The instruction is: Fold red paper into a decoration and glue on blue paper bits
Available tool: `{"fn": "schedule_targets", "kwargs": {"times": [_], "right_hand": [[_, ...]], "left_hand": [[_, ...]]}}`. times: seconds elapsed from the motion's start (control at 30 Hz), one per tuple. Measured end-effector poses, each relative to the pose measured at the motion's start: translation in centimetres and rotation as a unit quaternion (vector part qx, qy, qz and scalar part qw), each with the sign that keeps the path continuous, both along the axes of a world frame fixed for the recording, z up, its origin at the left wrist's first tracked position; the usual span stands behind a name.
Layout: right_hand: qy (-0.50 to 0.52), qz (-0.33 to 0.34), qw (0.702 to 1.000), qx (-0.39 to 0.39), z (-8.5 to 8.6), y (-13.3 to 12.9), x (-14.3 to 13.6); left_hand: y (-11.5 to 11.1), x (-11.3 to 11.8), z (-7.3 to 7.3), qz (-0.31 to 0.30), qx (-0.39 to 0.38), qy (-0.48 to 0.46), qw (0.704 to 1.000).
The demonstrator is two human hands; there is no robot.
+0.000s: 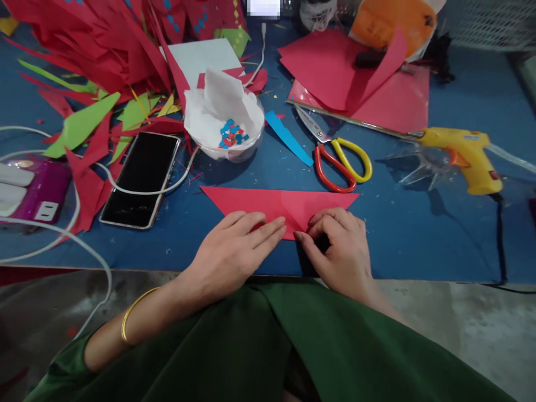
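Note:
A folded sheet of red paper [268, 202] lies on the blue table close to its front edge, its long straight edge facing away from me. My left hand [234, 248] rests flat on its left half, fingers stretched out across it. At the near edge, right of the middle, my right hand [341, 243] pinches the red paper between thumb and curled fingers. Just beyond the paper lie scissors [324, 137] with one red and one yellow handle. A blue paper strip [288, 137] is beside their blades.
A paper-lined bowl [247, 151] holds small coloured bits. Left are a phone [142, 178], a purple power strip [46, 184], white cables and red and green scraps [84, 123]. Red sheets [322, 67] lie behind. A yellow glue gun [460, 151] is at right.

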State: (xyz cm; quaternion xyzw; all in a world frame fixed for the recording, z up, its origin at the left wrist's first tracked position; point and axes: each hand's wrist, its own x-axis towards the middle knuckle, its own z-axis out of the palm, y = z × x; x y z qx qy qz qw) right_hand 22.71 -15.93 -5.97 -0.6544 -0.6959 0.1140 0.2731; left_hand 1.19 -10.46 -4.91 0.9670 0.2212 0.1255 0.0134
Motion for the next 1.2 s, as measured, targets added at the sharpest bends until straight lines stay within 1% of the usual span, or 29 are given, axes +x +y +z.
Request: {"fn": "schedule_targets", "kwargs": {"times": [0.17,0.23,0.27,0.3,0.33,0.4,0.43,0.5,0.57,0.7,0.8,0.87,1.0,1.1,1.2], "right_hand": [[-0.071,-0.026,0.997,0.020,0.2,-0.6,0.3],[-0.100,-0.037,0.992,0.066,0.4,-1.0,0.4],[-0.113,-0.020,0.989,0.093,0.5,-1.2,0.4],[-0.125,0.017,0.985,0.116,0.5,-1.4,0.4],[-0.137,0.069,0.980,0.129,0.5,-1.6,0.3],[-0.161,0.183,0.962,0.120,0.3,-1.9,0.1],[-0.173,0.223,0.953,0.107,0.2,-2.0,0.1],[-0.199,0.251,0.943,0.086,-0.1,-2.2,-0.1],[-0.223,0.256,0.938,0.075,-0.4,-2.4,0.0],[-0.261,0.261,0.926,0.081,-0.4,-2.9,0.5],[-0.275,0.252,0.924,0.086,-0.1,-3.2,1.3],[-0.280,0.250,0.922,0.091,0.0,-3.3,1.6],[-0.286,0.249,0.918,0.113,0.2,-3.2,1.7],[-0.284,0.242,0.917,0.139,0.4,-2.8,1.6],[-0.286,0.255,0.911,0.155,1.0,-2.1,1.4]], "left_hand": [[-0.8,0.0,0.8,0.033,-0.060,0.011,0.998],[-0.8,0.0,0.9,0.033,-0.072,0.013,0.997],[-0.8,-0.1,0.9,0.029,-0.075,0.016,0.997],[-0.8,-0.2,0.9,0.024,-0.076,0.018,0.997],[-0.8,-0.2,0.8,0.021,-0.076,0.021,0.997],[-0.8,-0.3,0.6,0.020,-0.075,0.030,0.997],[-0.9,-0.4,0.6,0.022,-0.075,0.036,0.996],[-1.1,-0.4,0.4,0.026,-0.070,0.050,0.996],[-1.4,-0.5,0.3,0.029,-0.058,0.059,0.996],[-1.9,-1.1,0.0,0.037,-0.028,0.062,0.997],[-2.1,-2.1,0.0,0.045,-0.022,0.061,0.997],[-2.3,-2.9,-0.1,0.058,-0.013,0.041,0.997],[-2.9,-4.3,-0.1,0.086,-0.019,0.033,0.996],[-3.1,-4.6,-0.2,0.090,-0.009,0.030,0.995],[-3.0,-4.2,-0.4,0.082,0.009,0.004,0.997]]}}
